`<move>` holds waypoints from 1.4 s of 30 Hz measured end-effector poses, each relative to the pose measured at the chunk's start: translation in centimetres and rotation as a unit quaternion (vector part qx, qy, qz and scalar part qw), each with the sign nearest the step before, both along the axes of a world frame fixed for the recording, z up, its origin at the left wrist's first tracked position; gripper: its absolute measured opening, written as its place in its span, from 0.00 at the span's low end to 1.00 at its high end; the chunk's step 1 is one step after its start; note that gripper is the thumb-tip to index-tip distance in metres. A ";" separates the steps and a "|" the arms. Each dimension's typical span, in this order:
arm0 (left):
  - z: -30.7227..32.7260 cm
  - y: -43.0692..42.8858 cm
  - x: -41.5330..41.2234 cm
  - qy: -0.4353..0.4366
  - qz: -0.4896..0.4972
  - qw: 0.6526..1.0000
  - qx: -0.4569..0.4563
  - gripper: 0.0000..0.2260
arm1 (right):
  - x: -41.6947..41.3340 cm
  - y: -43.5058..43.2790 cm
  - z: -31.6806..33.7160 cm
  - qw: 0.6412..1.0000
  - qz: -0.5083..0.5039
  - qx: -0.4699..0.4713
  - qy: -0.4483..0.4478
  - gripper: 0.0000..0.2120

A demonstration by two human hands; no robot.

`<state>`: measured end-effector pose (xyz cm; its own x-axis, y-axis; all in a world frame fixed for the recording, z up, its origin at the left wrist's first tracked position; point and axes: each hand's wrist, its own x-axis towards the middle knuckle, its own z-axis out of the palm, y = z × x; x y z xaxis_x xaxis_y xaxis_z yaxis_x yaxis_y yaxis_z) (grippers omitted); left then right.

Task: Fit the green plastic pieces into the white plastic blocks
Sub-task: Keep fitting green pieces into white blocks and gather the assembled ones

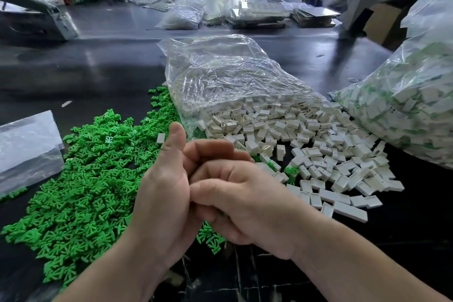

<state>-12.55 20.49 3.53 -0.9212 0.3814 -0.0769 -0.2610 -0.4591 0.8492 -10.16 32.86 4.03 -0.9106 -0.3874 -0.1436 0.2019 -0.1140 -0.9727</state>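
Head view. Logged a dark, glossy table (98, 68) in a cluttered workshop, with a cardboard box (384, 24) far right. Found green pieces (93, 179) heaped left of centre. Found white blocks (306, 144) spilling from a clear bag (220, 76) at centre-right, meeting the green heap's edge. Noted a fuller bag (411, 105) at far right and a flat bag (27, 144) at left. Saw left hand (161, 191) and right hand (245, 198) pressed together, fingers curled, left thumb up; cannot tell whether anything is held. Could not read print on fuller bag, too blurred.
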 end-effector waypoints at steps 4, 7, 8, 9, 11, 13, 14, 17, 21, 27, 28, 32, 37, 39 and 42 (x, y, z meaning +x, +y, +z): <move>-0.2 -1.4 -0.6 0.164 0.040 0.969 -0.180 0.13 | -1.2 2.6 -0.1 0.986 0.003 -0.165 -0.024 0.06; 0.1 -2.9 -1.0 0.245 0.088 0.895 -0.362 0.06 | -2.0 4.4 -0.2 0.949 0.015 -0.313 -0.032 0.04; 0.3 -3.2 -1.0 0.267 0.088 0.869 -0.406 0.06 | -2.2 4.8 -0.3 0.936 0.018 -0.348 -0.038 0.06; 0.4 -3.5 -1.0 0.290 0.079 0.846 -0.441 0.08 | -2.3 5.1 -0.3 0.930 0.016 -0.366 -0.041 0.07; 0.4 -3.6 -0.9 0.340 0.034 0.788 -0.512 0.13 | -2.5 5.4 -0.3 0.940 -0.013 -0.338 -0.038 0.06; 0.0 -3.3 -0.6 0.394 -0.017 0.697 -0.599 0.17 | -2.6 5.7 -0.2 0.973 -0.078 -0.214 -0.023 0.05; -0.1 -3.1 -0.4 0.411 -0.029 0.658 -0.631 0.19 | -2.5 5.9 -0.1 0.985 -0.119 -0.124 -0.005 0.07; -0.3 -2.8 -0.3 0.430 -0.034 0.604 -0.671 0.21 | -2.2 6.8 0.0 0.944 -0.220 0.228 0.094 0.09; -0.6 -2.5 -0.4 0.444 -0.035 0.590 -0.673 0.17 | -1.9 7.5 0.6 0.776 -0.141 0.604 0.112 0.11; -0.7 -2.1 -0.5 0.470 -0.022 0.574 -0.671 0.06 | -2.1 6.4 0.7 0.689 -0.058 0.716 0.089 0.18; -0.8 -2.1 -0.5 0.477 -0.017 0.569 -0.670 0.04 | -2.2 6.2 0.7 0.692 -0.060 0.714 0.092 0.17; -1.1 -2.2 -0.8 0.497 -0.007 0.570 -0.654 0.03 | -2.3 6.5 0.2 0.710 -0.083 0.691 0.105 0.09; -1.3 -2.2 -1.2 0.496 0.013 0.583 -0.643 0.07 | -2.2 7.1 -0.4 0.739 -0.113 0.650 0.134 0.07; -1.4 -2.3 -1.3 0.484 0.027 0.602 -0.635 0.08 | -2.1 7.1 -0.3 0.767 -0.123 0.614 0.142 0.08; -1.4 -2.3 -1.3 0.449 0.034 0.650 -0.612 0.08 | -2.0 7.4 -0.3 0.820 -0.137 0.535 0.148 0.07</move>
<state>-13.89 18.19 2.08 -0.8159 0.4967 0.2960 0.5778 0.7198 0.3848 -12.15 40.24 3.73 -0.9988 0.0418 -0.0240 0.0481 0.8358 -0.5470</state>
